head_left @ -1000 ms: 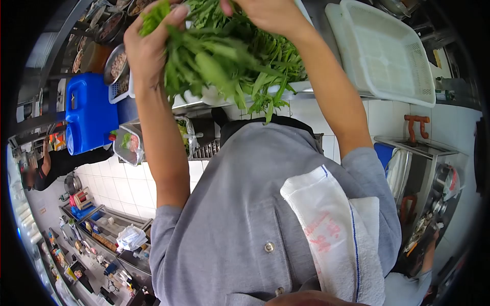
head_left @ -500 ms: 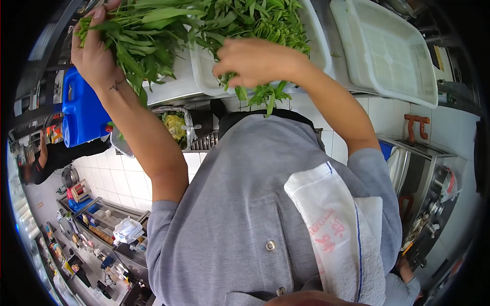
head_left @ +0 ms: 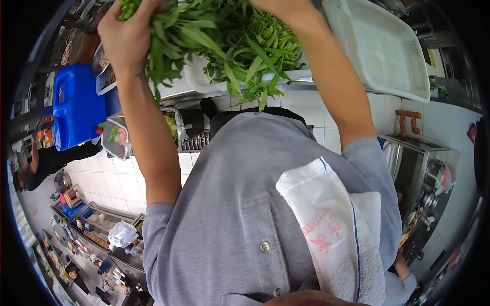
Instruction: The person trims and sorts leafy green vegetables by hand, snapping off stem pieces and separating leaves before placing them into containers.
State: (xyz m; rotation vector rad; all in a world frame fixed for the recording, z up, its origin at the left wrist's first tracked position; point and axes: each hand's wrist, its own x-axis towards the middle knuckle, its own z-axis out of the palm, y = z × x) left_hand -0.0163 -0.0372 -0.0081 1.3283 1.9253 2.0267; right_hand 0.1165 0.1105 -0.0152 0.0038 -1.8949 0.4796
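Observation:
Long leafy greens, looking like water spinach (head_left: pixel 178 43), are in my left hand (head_left: pixel 127 38), its fingers wrapped round the stem ends at the top left. The leaves hang to the right and down, over the near-left part of a white plastic basket (head_left: pixel 196 84). More of the same greens (head_left: pixel 275 53) lie heaped in that basket, some drooping over its near edge. My right hand (head_left: pixel 286 7) is above the heap at the top edge of the view. Its fingers are cut off there, so what they touch is hidden.
Another white basket (head_left: pixel 377 51) stands at the right on the metal counter. At the left are a blue jerrycan (head_left: pixel 76 107) and a lined bin (head_left: pixel 117 137) with scraps. Another person in dark clothes (head_left: pixel 66 158) is at far left; an arm (head_left: pixel 403 265) shows lower right.
My left hand has moved right with its bunch, toward the heap. My right hand has gone up and away from the basket's near side to the top edge.

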